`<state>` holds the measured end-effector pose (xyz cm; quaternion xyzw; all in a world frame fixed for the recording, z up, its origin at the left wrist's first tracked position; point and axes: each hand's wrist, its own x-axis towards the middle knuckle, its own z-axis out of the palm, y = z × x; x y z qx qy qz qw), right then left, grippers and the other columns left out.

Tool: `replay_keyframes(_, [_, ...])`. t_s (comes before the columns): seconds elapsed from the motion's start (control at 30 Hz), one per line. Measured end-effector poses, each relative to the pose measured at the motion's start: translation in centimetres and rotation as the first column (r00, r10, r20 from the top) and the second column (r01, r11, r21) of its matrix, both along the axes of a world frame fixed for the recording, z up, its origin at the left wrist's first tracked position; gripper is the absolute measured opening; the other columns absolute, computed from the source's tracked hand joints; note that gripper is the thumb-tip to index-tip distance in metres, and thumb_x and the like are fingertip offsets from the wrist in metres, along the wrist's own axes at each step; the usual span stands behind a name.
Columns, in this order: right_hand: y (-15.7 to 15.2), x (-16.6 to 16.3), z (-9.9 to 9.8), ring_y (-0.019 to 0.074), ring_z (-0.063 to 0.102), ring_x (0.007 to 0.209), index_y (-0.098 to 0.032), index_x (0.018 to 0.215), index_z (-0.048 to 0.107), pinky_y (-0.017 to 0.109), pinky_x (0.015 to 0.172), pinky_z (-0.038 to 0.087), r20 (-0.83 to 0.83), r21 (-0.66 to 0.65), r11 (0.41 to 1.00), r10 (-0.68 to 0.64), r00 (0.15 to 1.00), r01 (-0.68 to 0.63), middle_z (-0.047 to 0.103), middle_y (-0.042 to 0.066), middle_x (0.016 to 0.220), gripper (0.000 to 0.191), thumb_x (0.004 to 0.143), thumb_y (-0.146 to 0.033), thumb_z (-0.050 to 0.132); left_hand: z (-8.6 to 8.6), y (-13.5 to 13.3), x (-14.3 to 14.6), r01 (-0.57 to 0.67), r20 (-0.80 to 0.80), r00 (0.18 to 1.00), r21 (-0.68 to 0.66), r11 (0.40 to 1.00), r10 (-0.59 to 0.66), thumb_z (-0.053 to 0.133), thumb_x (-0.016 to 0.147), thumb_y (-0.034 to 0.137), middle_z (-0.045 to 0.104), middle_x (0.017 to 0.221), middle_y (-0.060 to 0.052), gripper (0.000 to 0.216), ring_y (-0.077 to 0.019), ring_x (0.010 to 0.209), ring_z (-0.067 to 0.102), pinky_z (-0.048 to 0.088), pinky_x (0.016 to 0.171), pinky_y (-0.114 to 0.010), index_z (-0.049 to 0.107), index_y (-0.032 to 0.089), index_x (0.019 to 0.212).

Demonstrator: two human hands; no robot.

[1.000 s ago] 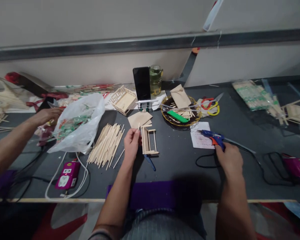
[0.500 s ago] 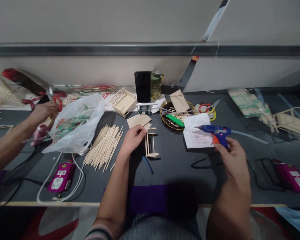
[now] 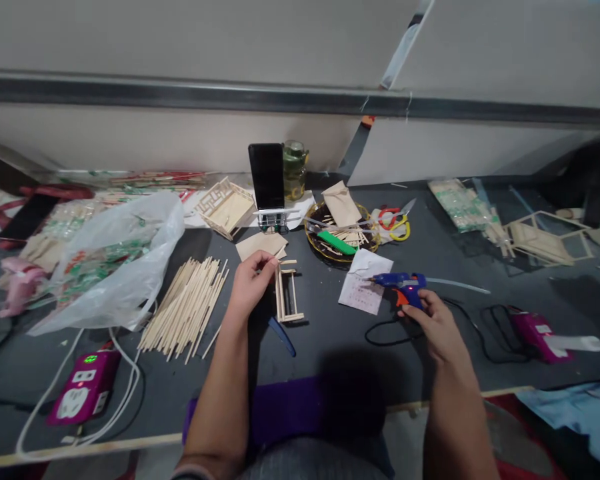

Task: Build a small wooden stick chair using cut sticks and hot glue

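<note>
Below the near edge of the worktop (image 3: 325, 333), here's the torso, dressed in a dark grey-blue top (image 3: 310, 461), its cloth faintly streaked and sinking into shadow. Further left under that same edge, in comes a sleeve end (image 3: 194, 472): a dark band, a paler strip along it, the rest cut off. Out of it runs a bare left forearm (image 3: 229, 383), slimming over the worktop to an ungloved left hand (image 3: 251, 283). Across the worktop's right part, a bare right forearm (image 3: 455, 407), broad low down, tapers to an ungloved right hand (image 3: 435, 323).
</note>
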<state>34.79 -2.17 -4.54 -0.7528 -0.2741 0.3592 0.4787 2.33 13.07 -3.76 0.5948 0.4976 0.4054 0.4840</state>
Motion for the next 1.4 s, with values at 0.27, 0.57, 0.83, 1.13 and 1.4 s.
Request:
replay_keyframes(0.27, [5.5, 0.8, -1.7, 0.0082, 0.050, 0.048, -0.020, 0.081, 0.054, 0.022, 0.047, 0.041, -0.029, 0.158, 0.965, -0.205, 0.978, 0.207, 0.061, -0.004, 0.068, 0.039, 0.050, -0.033, 0.074, -0.5, 0.0, 0.2, -0.014, 0.076, 0.997, -0.011, 1.000, 0.015, 0.064, 0.080, 0.040, 0.057, 0.063, 0.002, 0.022, -0.0111, 0.055, 0.051, 0.044, 0.055, -0.023, 0.061, 0.018, 0.075])
replay_keyframes(0.57, [5.4, 0.7, -2.4, 0.0092, 0.051, 0.043, -0.019, 0.078, 0.054, 0.020, 0.040, 0.042, -0.065, 0.136, 0.970, -0.196, 0.978, 0.204, 0.056, -0.008, 0.053, 0.038, 0.049, -0.029, 0.077, 0.4, -0.2, 0.3, -0.018, 0.020, 1.000, -0.018, 1.000, 0.019, 0.064, 0.077, 0.040, 0.059, 0.064, 0.001, 0.023, -0.0120, 0.056, 0.053, 0.043, 0.054, -0.023, 0.063, 0.018, 0.072])
replay_keyframes(0.83, [2.5, -0.3, -2.6, 0.0128, 0.060, 0.052, -0.019, 0.084, 0.055, 0.020, 0.039, 0.042, -0.068, 0.049, 0.978, -0.200, 0.977, 0.204, 0.065, -0.002, 0.071, 0.046, 0.049, -0.036, 0.080, -0.1, -0.2, 0.2, -0.026, -0.007, 1.000, 0.012, 1.000, 0.026, 0.065, 0.077, 0.038, 0.062, 0.070, -0.001, 0.021, -0.0140, 0.064, 0.055, 0.043, 0.058, -0.024, 0.066, 0.017, 0.074])
replay_keyframes(1.13, [0.0, 1.0, -1.6, 0.0122, 0.052, 0.060, -0.021, 0.094, 0.054, 0.024, 0.053, 0.043, 0.244, 0.079, 0.996, -0.062, 0.968, 0.044, 0.062, -0.001, 0.080, 0.049, 0.059, -0.047, 0.075, -0.1, -0.1, 0.4, -0.015, -0.006, 1.000, 0.019, 1.000, 0.015, 0.067, 0.076, 0.039, 0.063, 0.072, -0.002, 0.022, -0.0146, 0.066, 0.055, 0.042, 0.059, -0.024, 0.068, 0.018, 0.072])
replay_keyframes(1.4, [-2.2, 3.2, -3.3, 0.0167, 0.052, 0.059, -0.019, 0.099, 0.054, 0.032, 0.056, 0.046, 0.391, -0.089, 0.994, -0.026, 0.920, 0.066, 0.061, 0.005, 0.086, 0.051, 0.069, -0.060, 0.061, 0.4, -0.1, 0.6, -0.014, -0.044, 0.999, 0.050, 0.999, 0.016, 0.066, 0.076, 0.037, 0.062, 0.069, -0.001, 0.019, -0.0139, 0.063, 0.054, 0.043, 0.061, -0.025, 0.068, 0.018, 0.071])
